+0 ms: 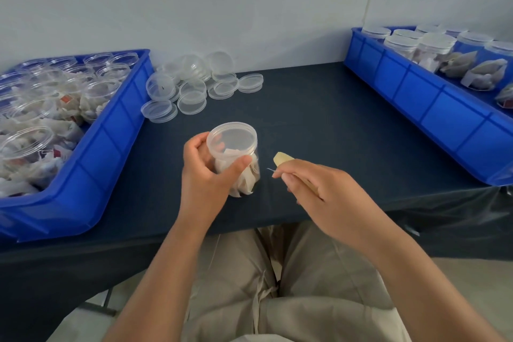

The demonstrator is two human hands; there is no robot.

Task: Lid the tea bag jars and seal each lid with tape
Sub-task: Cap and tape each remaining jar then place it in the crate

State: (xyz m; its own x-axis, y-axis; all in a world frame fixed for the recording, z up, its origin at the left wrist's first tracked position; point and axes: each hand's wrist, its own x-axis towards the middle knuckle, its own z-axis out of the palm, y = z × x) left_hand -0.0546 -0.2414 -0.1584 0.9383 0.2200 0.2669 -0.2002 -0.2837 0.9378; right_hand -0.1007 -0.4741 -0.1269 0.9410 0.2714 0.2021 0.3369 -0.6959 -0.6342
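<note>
Taping step, head view. Near the middle of the dark table (319,119), a little in from its front edge: one tea bag jar (245,175), clear lid (231,137) already seated, gripped about the body by the left hand (206,175), thumb and fingers curled round the wall; contact of the base with the cloth unclear. Just beside the jar but apart from it: right hand (319,186), fingers clenched on a yellowish tape roll (283,159) seen edge-on, a short free end of clear tape (270,171) pointing toward the jar. Judged stage: lid on, seal not yet begun. For a clean seal: hold the jar steady in the left grip; bring the free end to the seam between lid skirt and jar wall; press it down firmly before pulling; then turn the jar with the left fingers rather than circling the roll, strip taut and level against wrinkles and gaps; overlap the start before tearing. Likely faults: tape folding onto itself, or riding too high on the lid alone. Left blue bin (122,130): open jars awaiting lids. Loose lids (194,86) heaped beside it. Right blue bin (416,91): lidded jars.
</note>
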